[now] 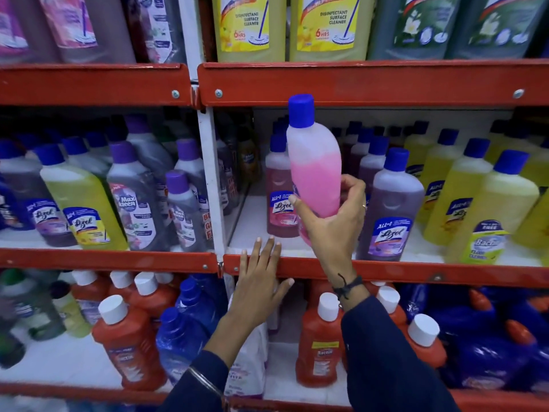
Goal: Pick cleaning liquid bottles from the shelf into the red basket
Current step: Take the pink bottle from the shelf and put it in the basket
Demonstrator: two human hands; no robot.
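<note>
My right hand (pixel 332 221) grips a pink cleaning liquid bottle (pixel 315 171) with a blue cap by its lower half, holding it upright in front of the middle shelf. Its label faces away from me. My left hand (pixel 261 281) is open, fingers spread, and lies flat against the red front edge of the middle shelf (pixel 416 275). Behind the held bottle another pink bottle (pixel 277 197) stands on the shelf. The red basket is not in view.
The middle shelf holds purple bottles (pixel 389 209) and yellow bottles (pixel 475 209) to the right, mixed purple and yellow ones (pixel 80 203) to the left. Orange bottles with white caps (pixel 320 343) and blue bottles (pixel 181 331) fill the lower shelf. A white upright (pixel 212 179) divides the bays.
</note>
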